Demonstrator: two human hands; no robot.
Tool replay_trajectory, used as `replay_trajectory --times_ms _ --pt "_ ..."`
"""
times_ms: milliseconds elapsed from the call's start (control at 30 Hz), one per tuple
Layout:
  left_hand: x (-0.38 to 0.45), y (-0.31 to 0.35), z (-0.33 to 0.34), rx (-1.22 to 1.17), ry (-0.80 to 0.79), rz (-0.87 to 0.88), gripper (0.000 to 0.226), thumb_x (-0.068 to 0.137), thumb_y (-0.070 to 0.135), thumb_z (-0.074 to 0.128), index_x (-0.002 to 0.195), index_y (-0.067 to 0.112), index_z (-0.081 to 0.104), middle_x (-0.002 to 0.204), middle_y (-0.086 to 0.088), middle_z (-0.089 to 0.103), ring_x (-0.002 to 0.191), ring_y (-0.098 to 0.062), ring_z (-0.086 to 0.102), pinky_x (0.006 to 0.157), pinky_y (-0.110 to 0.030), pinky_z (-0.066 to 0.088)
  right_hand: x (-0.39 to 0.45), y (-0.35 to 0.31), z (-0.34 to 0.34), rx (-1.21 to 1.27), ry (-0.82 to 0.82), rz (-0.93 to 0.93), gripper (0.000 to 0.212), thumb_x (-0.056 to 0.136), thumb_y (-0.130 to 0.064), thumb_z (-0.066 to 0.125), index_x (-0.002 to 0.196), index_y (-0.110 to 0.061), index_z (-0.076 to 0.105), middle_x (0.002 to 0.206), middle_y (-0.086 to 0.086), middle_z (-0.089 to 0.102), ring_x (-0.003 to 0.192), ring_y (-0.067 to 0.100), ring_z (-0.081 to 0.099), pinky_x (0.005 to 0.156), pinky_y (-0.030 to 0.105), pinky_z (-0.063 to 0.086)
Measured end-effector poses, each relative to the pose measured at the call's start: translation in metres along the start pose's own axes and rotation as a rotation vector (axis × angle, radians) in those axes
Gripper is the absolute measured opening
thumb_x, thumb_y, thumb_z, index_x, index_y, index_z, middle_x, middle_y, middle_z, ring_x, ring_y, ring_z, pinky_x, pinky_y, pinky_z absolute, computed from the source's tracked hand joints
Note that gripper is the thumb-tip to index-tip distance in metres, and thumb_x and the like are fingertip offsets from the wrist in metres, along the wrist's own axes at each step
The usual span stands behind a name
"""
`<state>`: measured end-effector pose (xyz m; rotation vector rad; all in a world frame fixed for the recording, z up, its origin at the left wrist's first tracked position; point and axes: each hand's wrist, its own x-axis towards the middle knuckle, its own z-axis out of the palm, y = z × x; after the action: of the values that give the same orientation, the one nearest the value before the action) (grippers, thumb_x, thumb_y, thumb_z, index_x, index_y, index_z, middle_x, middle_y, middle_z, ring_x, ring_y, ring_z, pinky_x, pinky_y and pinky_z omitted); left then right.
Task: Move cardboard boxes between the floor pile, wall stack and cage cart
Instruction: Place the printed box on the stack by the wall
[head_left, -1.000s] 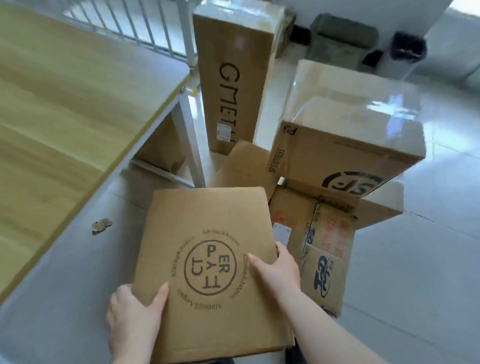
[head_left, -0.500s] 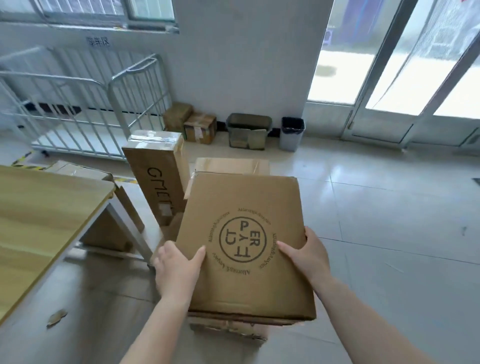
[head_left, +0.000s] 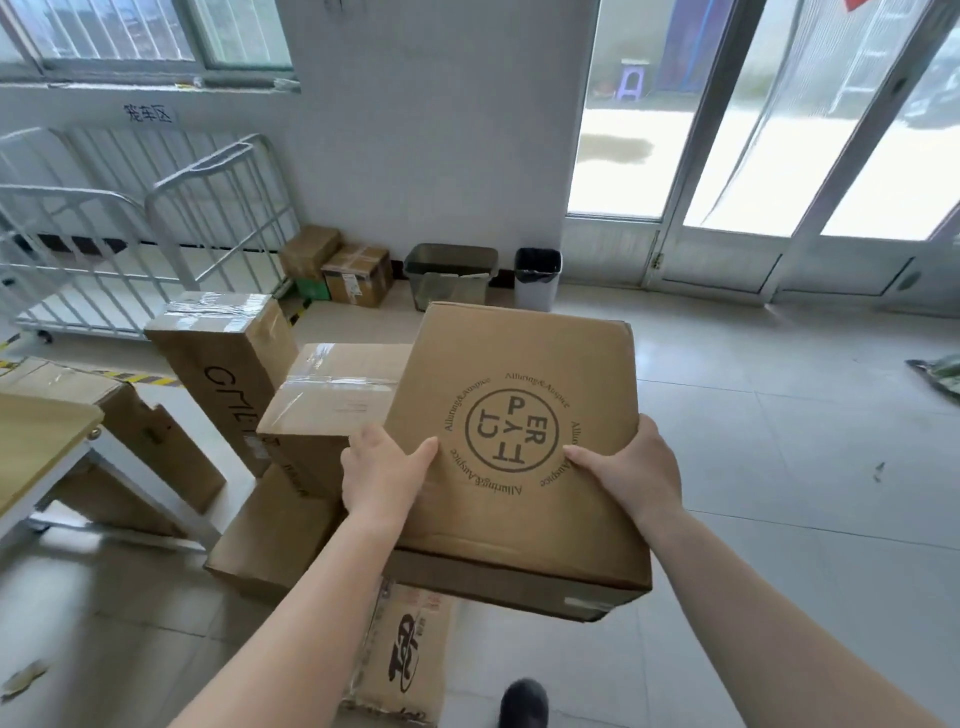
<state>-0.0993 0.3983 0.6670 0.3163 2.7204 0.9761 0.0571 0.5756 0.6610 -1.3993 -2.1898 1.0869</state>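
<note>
I carry a flat brown cardboard box (head_left: 519, 384) with a round printed logo, raised in front of me over the floor. My left hand (head_left: 382, 473) grips its left edge with the thumb on top, and my right hand (head_left: 631, 467) grips its right edge the same way. Below and to the left lies the floor pile: a tall upright box (head_left: 228, 364), a taped box (head_left: 327, 405) and lower boxes (head_left: 275, 535). The white cage cart (head_left: 171, 218) stands at the back left by the wall. Small boxes (head_left: 337, 267) sit against the wall.
A wooden table (head_left: 36, 447) juts in at the left. A grey crate (head_left: 449, 275) and a white bin (head_left: 537, 278) stand by the wall. Glass doors fill the right side. Tiled floor stretches to the right. A dark shoe (head_left: 524, 701) shows at the bottom.
The box has come up off the pile and moved forward and right with both hands on it. My view has risen from the floor to the room and wall.
</note>
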Motion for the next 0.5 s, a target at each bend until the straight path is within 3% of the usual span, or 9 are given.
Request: replay_trajectory --times_ms 167,300,500 --pt "0.056 0.06 0.055 0.014 -0.007 0.013 0.063 0.082 0.046 0.065 0.124 0.004 0.043 0.12 -0.012 0.049 0.112 -0.03 0.049 0.081 -0.039 0.044 0.095 0.012 -0.017 -0.054 -0.02 0.028 0.078 0.065 -0.05 0.081 0.121 -0.011 0.043 0.116 0.005 0.057 0.103 0.024 0.057 0.078 0.036 0.05" --pt "0.122 0.115 0.098 0.032 -0.019 0.015 0.068 0.08 0.05 0.066 0.124 0.003 0.045 0.121 -0.013 0.052 0.111 -0.031 0.053 0.09 -0.045 0.049 0.187 0.001 -0.033 -0.079 -0.024 0.036 0.078 0.063 -0.051 0.081 0.118 -0.011 0.043 0.116 0.004 0.057 0.102 0.023 0.057 0.072 0.032 0.045" --pt "0.223 0.202 0.14 0.03 -0.022 -0.018 0.066 0.08 0.048 0.067 0.121 0.001 0.046 0.121 -0.016 0.05 0.114 -0.034 0.05 0.093 -0.047 0.047 0.326 -0.029 -0.045 -0.086 -0.036 0.021 0.082 0.064 -0.05 0.082 0.122 -0.009 0.041 0.119 0.007 0.056 0.107 0.025 0.056 0.078 0.035 0.047"
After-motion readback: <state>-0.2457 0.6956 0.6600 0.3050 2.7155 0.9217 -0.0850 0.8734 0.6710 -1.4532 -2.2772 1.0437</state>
